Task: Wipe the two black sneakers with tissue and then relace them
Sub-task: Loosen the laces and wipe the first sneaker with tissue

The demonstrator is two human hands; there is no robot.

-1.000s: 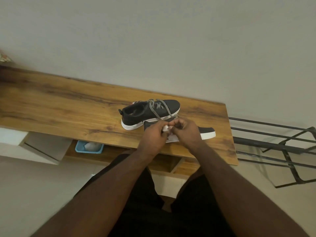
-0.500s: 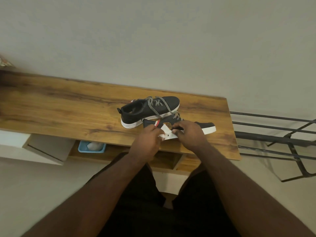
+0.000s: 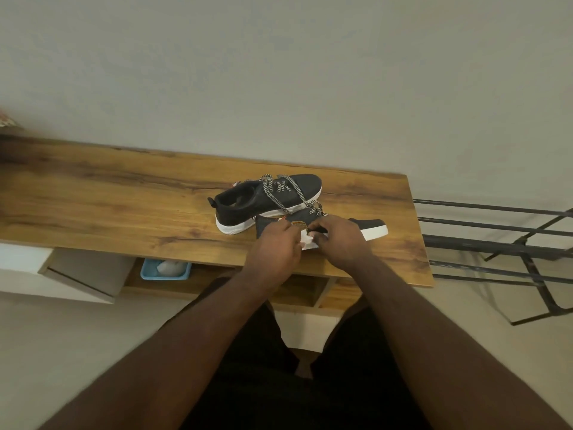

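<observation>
Two black sneakers with white soles sit on the wooden table (image 3: 124, 206). The far sneaker (image 3: 248, 203) stands upright, its speckled lace (image 3: 288, 197) loose across the top and trailing toward the near one. The near sneaker (image 3: 369, 226) is mostly hidden behind my hands; only its toe and a bit of tongue show. My left hand (image 3: 274, 248) and my right hand (image 3: 339, 240) meet over it, both pinching a small white tissue (image 3: 308, 242) between them.
Under the tabletop an open shelf holds a blue tray (image 3: 148, 273) with something white in it. A white drawer unit (image 3: 71, 277) sits at lower left. A black metal rack (image 3: 508, 243) stands to the right of the table. A plain wall lies behind.
My hands dropped from the lace near the far sneaker toward the near sneaker's side. The white tissue now shows between my fingers. The camera shifted slightly.
</observation>
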